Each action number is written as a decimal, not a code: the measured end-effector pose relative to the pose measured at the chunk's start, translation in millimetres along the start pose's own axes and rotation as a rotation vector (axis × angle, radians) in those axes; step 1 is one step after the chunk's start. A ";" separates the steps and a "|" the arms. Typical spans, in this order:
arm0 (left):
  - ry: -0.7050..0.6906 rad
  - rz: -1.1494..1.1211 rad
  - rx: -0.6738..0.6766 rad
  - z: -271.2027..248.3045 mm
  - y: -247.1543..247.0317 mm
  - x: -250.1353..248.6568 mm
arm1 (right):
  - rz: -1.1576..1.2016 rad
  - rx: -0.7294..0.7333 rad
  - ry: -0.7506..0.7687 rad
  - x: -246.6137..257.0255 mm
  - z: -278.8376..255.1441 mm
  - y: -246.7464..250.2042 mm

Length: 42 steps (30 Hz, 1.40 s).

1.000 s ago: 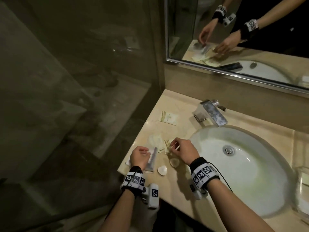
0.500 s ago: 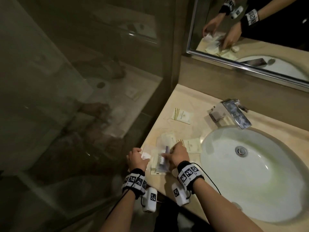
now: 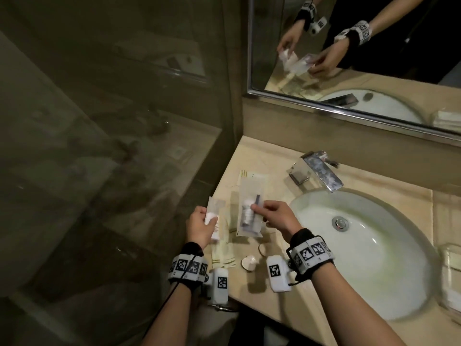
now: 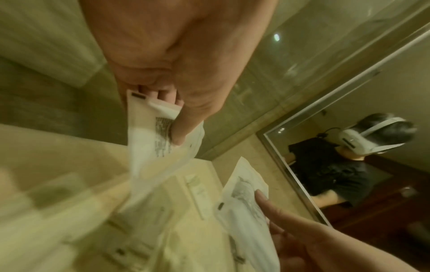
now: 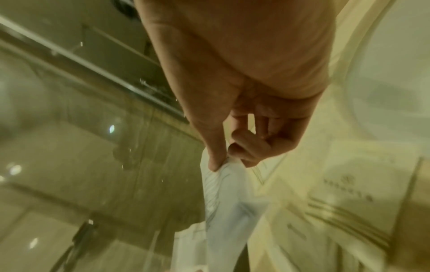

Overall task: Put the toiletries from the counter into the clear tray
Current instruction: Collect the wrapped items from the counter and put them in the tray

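Toiletries: flat translucent plastic sachet with a small white bottle and dark stick inside [image 3: 248, 213], held up off the beige stone worktop [image 3: 269, 156]; second smaller white sachet [image 3: 213, 221] also lifted; more cream paper packets with green stripes [image 3: 223, 255] and two small round white soaps [image 3: 248, 262] lie on the worktop below.
Right hand: right hand [image 3: 277, 217] pinches the bottle sachet at its right edge, thumb against curled fingers [image 5: 242, 147], confirmed in right wrist view.
Left hand: left hand [image 3: 199, 227] grips the smaller white sachet, thumb pressed on its printed face [image 4: 179, 132], fingers curled behind.
Sachet axis: bottle sachet's long axis runs away from the person, roughly upright in the head view, hanging from the pinch.
Clear tray: clear plastic tray [image 3: 449, 275] at far right worktop edge, past the white oval sink [image 3: 361, 258]; partly cut off by the frame.
Key relation: tray lies to the right of both hands, across the sink; right hand is nearer, left hand well apart from it.
Pose: both forearms angled in from below, hands side by side left of the sink, wrists level.
Step judged: pickup done, carry to tray not yet begun.
Risk: thin sachets may slip from such light pinches.
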<state>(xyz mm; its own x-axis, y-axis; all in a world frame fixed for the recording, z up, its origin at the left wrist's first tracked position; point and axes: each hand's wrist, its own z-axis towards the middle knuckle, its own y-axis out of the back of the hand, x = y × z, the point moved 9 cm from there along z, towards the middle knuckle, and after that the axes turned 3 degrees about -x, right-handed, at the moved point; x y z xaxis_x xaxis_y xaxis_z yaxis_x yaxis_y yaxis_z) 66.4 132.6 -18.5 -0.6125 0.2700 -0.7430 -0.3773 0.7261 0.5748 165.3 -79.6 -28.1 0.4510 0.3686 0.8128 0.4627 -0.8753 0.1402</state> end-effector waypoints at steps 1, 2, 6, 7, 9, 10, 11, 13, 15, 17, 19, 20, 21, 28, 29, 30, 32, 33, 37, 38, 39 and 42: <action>-0.038 -0.014 0.025 -2.4 -7.5 -16.6 | 0.034 0.001 0.024 7.7 -6.0 12.9; -0.078 -0.024 0.054 -6.3 -17.0 -34.0 | 0.068 0.000 0.046 13.7 -11.5 26.7; -0.294 -0.122 0.170 -33.6 -60.7 -104.4 | 0.201 -0.042 0.112 23.8 -31.0 90.9; -0.360 -0.139 0.212 -42.7 -74.5 -120.4 | 0.239 -0.058 0.126 22.7 -36.1 108.7; -0.472 -0.164 0.287 -61.8 -102.9 -148.7 | 0.322 -0.082 0.154 19.2 -48.6 144.4; -0.506 -0.167 0.311 -70.5 -117.1 -160.7 | 0.360 -0.093 0.168 16.4 -56.2 162.3; -0.532 -0.166 0.335 -80.1 -131.5 -173.2 | 0.392 -0.108 0.179 12.4 -63.6 180.9; -0.547 -0.164 0.395 -99.8 -163.9 -191.4 | 0.446 -0.139 0.188 2.1 -79.9 217.2; -0.453 -0.168 0.492 -120.5 -201.3 -199.3 | 0.499 -0.146 0.203 -10.4 -94.5 251.0; -0.258 -0.233 0.664 -146.2 -244.8 -201.2 | 0.549 -0.149 0.218 -23.3 -109.0 284.6; -0.075 -0.335 0.831 -175.9 -286.4 -205.7 | 0.613 -0.161 0.230 -35.5 -124.3 318.1; -0.005 -0.355 0.907 -191.1 -305.1 -209.4 | 0.639 -0.169 0.239 -40.8 -131.8 334.2; 0.062 -0.350 0.981 -206.4 -323.2 -211.8 | 0.659 -0.174 0.247 -46.0 -139.1 349.1; 0.245 -0.429 1.208 -287.2 -407.9 -240.5 | 0.578 -0.218 0.229 -77.1 -177.4 427.6; 0.268 -0.440 1.211 -293.1 -416.4 -241.1 | 0.570 -0.222 0.222 -80.0 -182.1 434.7; 0.304 -0.460 1.216 -300.3 -422.8 -241.7 | 0.576 -0.223 0.218 -82.0 -186.4 440.6; 0.363 -0.502 1.205 -307.9 -431.2 -241.8 | 0.590 -0.204 0.221 -83.8 -194.3 448.9; 0.357 -0.507 1.197 -309.4 -433.3 -243.0 | 0.592 -0.188 0.225 -84.3 -197.6 451.5; 0.176 -0.353 1.149 -309.7 -432.9 -253.3 | 0.673 -0.180 0.207 -93.0 -206.2 462.3; 0.135 -0.326 1.140 -310.6 -432.6 -256.9 | 0.689 -0.191 0.198 -96.5 -207.1 465.0; 0.103 -0.313 1.132 -308.6 -434.1 -258.6 | 0.700 -0.209 0.189 -100.0 -207.8 467.9; 0.051 -0.321 1.105 -305.3 -436.3 -262.4 | 0.705 -0.326 0.165 -115.6 -208.1 480.7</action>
<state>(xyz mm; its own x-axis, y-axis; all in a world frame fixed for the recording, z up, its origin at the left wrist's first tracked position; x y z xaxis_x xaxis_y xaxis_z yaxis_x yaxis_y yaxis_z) 179.6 -448.1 30.3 -0.6351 -0.0355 -0.7717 0.2782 0.9214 -0.2713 176.8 -608.2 62.9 0.4236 -0.3358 0.8413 -0.1480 -0.9419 -0.3014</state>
